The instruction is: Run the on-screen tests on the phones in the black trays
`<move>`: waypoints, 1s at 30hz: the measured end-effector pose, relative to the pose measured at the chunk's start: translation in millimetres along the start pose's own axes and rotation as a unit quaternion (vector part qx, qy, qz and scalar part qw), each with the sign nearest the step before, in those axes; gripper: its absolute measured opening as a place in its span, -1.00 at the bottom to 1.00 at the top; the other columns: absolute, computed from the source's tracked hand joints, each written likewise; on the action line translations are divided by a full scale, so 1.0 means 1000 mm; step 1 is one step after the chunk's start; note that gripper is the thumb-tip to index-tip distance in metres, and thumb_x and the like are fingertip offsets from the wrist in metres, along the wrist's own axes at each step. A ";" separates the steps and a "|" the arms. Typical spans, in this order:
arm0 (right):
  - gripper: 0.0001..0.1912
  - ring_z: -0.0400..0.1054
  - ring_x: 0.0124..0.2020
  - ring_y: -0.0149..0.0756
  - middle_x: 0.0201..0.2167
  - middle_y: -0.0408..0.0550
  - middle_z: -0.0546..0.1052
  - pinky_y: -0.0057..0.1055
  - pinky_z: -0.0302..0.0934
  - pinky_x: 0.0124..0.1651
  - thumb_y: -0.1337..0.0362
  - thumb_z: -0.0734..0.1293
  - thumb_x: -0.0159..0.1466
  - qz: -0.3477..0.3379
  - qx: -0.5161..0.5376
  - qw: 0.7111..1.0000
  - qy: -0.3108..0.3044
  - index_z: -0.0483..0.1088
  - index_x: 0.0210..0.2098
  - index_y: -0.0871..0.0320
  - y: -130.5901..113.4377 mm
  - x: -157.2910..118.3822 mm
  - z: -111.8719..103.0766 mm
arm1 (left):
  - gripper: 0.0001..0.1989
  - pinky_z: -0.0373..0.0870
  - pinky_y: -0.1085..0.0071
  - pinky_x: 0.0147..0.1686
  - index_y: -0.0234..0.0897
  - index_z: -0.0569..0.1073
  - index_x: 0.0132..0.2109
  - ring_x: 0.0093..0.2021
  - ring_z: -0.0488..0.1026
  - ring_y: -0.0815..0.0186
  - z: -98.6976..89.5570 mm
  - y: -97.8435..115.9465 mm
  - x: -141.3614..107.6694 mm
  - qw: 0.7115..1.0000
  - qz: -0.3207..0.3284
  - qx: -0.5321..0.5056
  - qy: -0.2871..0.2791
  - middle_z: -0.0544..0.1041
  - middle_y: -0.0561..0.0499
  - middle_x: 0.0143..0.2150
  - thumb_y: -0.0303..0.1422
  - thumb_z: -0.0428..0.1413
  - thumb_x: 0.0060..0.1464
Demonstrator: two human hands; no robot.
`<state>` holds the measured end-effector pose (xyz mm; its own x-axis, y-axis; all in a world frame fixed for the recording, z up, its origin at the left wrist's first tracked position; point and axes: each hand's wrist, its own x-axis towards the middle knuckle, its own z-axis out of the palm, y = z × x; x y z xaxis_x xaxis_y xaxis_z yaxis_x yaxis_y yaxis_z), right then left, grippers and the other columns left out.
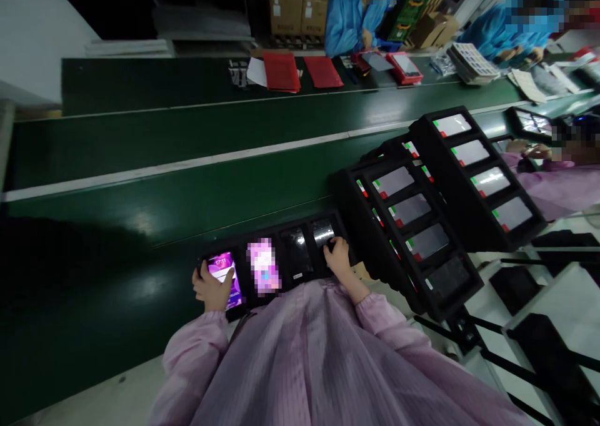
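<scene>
A black foam tray (335, 217) lies on the green bench in front of me, with a row of smartphones in its slots. At its left end my left hand (213, 290) is closed around a lit smartphone (224, 262) showing 17:11, the thumb over its screen. Beside it another lit smartphone (264, 267) shows a pink picture, partly blurred out. A dark-screened smartphone (296, 251) comes after that. At the right end my right hand (339, 258) has its fingers curled on the edge of another dark smartphone (322, 231), covering its lower part.
Stacked black trays (457, 295) of phones with red and green labels stand to the right; another tray stack (462, 195) is behind. Across the green bench (140, 170) lie red sheets (281, 73) and papers. Workers in blue sit opposite; a pink sleeve (544, 179) shows at right.
</scene>
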<state>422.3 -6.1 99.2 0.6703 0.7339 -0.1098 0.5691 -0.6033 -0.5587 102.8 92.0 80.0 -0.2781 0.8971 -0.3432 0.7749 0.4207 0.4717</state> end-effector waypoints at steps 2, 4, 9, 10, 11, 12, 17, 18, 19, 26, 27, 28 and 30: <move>-0.83 0.37 -0.16 -0.06 -0.27 0.02 0.47 -0.09 0.28 0.02 0.35 0.33 0.11 -0.010 0.000 1.000 0.007 0.26 -0.33 0.07 0.000 -0.001 0.002 | -0.18 0.14 -0.25 0.25 -0.35 0.08 0.41 0.42 0.00 -0.28 0.000 0.000 0.001 1.000 -0.006 -0.016 0.001 0.10 -0.49 0.37 -0.07 0.11 0.13; -0.84 0.37 -0.17 -0.07 -0.27 0.01 0.48 -0.10 0.28 0.02 0.35 0.32 0.11 -0.015 -0.001 1.000 0.012 0.25 -0.33 0.06 0.000 -0.001 0.003 | -0.19 0.13 -0.27 0.25 -0.35 0.09 0.40 0.43 -0.01 -0.29 -0.001 -0.001 0.002 1.000 -0.010 -0.024 0.004 0.10 -0.50 0.37 -0.08 0.11 0.13; -0.85 0.38 -0.18 -0.06 -0.26 0.03 0.50 -0.10 0.30 0.01 0.35 0.31 0.11 -0.011 -0.012 1.000 0.016 0.26 -0.33 0.06 -0.001 0.003 0.002 | -0.18 0.09 -0.34 0.25 -0.36 0.12 0.39 0.43 -0.02 -0.34 0.001 -0.007 0.005 0.999 -0.007 -0.051 0.008 0.08 -0.52 0.38 -0.07 0.13 0.10; -0.85 0.39 -0.18 -0.06 -0.27 0.03 0.50 -0.11 0.30 0.01 0.34 0.31 0.10 -0.010 -0.015 1.000 0.014 0.26 -0.34 0.06 -0.001 0.005 0.001 | -0.17 0.07 -0.35 0.26 -0.36 0.12 0.39 0.43 -0.03 -0.35 0.001 -0.009 0.006 0.998 -0.004 -0.060 0.009 0.07 -0.52 0.39 -0.06 0.13 0.09; -0.86 0.39 -0.19 -0.06 -0.28 0.04 0.50 -0.11 0.31 0.00 0.34 0.31 0.10 -0.008 -0.019 1.000 0.012 0.26 -0.34 0.07 -0.002 0.007 0.000 | -0.17 0.04 -0.37 0.27 -0.35 0.12 0.39 0.44 -0.05 -0.35 0.002 -0.011 0.007 0.998 -0.001 -0.070 0.009 0.06 -0.51 0.40 -0.06 0.14 0.08; -0.87 0.40 -0.20 -0.06 -0.29 0.04 0.51 -0.11 0.32 -0.02 0.34 0.31 0.11 -0.007 -0.022 1.000 0.009 0.27 -0.34 0.07 -0.002 0.008 -0.002 | -0.16 0.02 -0.37 0.28 -0.34 0.12 0.40 0.45 -0.06 -0.35 0.002 -0.013 0.008 0.997 0.004 -0.081 0.009 0.05 -0.50 0.41 -0.05 0.14 0.08; -0.88 0.42 -0.08 0.02 -0.23 0.12 0.55 -0.05 0.33 0.02 0.33 0.33 0.16 -0.027 -0.033 0.999 -0.007 0.34 -0.28 0.11 -0.009 0.004 -0.014 | -0.08 0.06 -0.13 0.37 -0.34 0.00 0.43 0.46 0.02 -0.12 0.001 -0.033 0.015 0.986 0.045 -0.159 -0.005 0.10 -0.40 0.43 -0.02 0.14 0.07; -0.86 0.40 0.00 0.05 -0.14 0.18 0.56 -0.02 0.32 0.07 0.32 0.34 0.17 -0.052 -0.033 0.998 -0.015 0.36 -0.25 0.12 -0.011 -0.001 -0.016 | -0.08 0.10 -0.06 0.37 -0.33 -0.02 0.43 0.44 0.09 -0.07 0.000 -0.040 0.015 0.983 0.051 -0.174 -0.009 0.13 -0.38 0.42 -0.01 0.13 0.07; -0.85 0.37 0.08 0.06 -0.04 0.22 0.55 -0.01 0.30 0.11 0.30 0.35 0.19 -0.092 -0.031 0.995 -0.034 0.38 -0.22 0.13 -0.014 -0.008 -0.018 | -0.08 0.13 -0.01 0.36 -0.32 -0.02 0.43 0.42 0.15 -0.04 0.000 -0.047 0.015 0.981 0.055 -0.186 -0.011 0.17 -0.36 0.40 -0.01 0.14 0.07; -0.61 0.55 -0.12 -0.17 -0.10 -0.02 0.65 -0.33 0.38 -0.07 0.28 0.25 0.38 -0.290 -0.110 0.860 -0.405 0.43 0.17 0.07 -0.045 -0.025 -0.026 | -0.03 0.29 0.02 0.27 -0.25 0.18 0.37 0.25 0.39 -0.05 -0.002 -0.100 0.004 0.973 0.071 -0.202 -0.083 0.41 -0.26 0.24 -0.01 0.30 -0.13; -0.57 0.56 -0.11 -0.16 -0.08 -0.01 0.64 -0.33 0.38 -0.08 0.27 0.24 0.39 -0.269 -0.140 0.867 -0.396 0.40 0.23 0.08 -0.052 -0.021 -0.026 | -0.03 0.31 0.03 0.26 -0.27 0.19 0.36 0.23 0.41 -0.04 -0.001 -0.101 0.004 0.975 0.070 -0.194 -0.082 0.42 -0.26 0.23 -0.01 0.30 -0.14; -0.53 0.56 -0.09 -0.14 -0.04 0.01 0.63 -0.33 0.39 -0.09 0.26 0.23 0.41 -0.251 -0.160 0.878 -0.375 0.34 0.29 0.08 -0.058 -0.018 -0.026 | -0.05 0.33 0.02 0.24 -0.29 0.22 0.34 0.20 0.43 -0.04 -0.001 -0.101 0.005 0.978 0.068 -0.183 -0.076 0.44 -0.27 0.20 -0.01 0.30 -0.15; -0.46 0.56 -0.07 -0.13 0.03 0.04 0.61 -0.32 0.39 -0.07 0.23 0.21 0.43 -0.242 -0.163 0.891 -0.348 0.23 0.38 0.12 -0.071 -0.015 -0.024 | -0.12 0.35 0.00 0.21 -0.34 0.32 0.26 0.14 0.47 -0.06 0.000 -0.093 0.011 0.984 0.063 -0.157 -0.060 0.50 -0.28 0.11 0.01 0.28 -0.16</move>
<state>383.0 18.1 160.5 -0.0856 0.8798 -0.4675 0.8951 -0.1382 -0.4240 27.6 62.9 31.9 -0.1067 0.9305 -0.3505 0.5801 0.3445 0.7381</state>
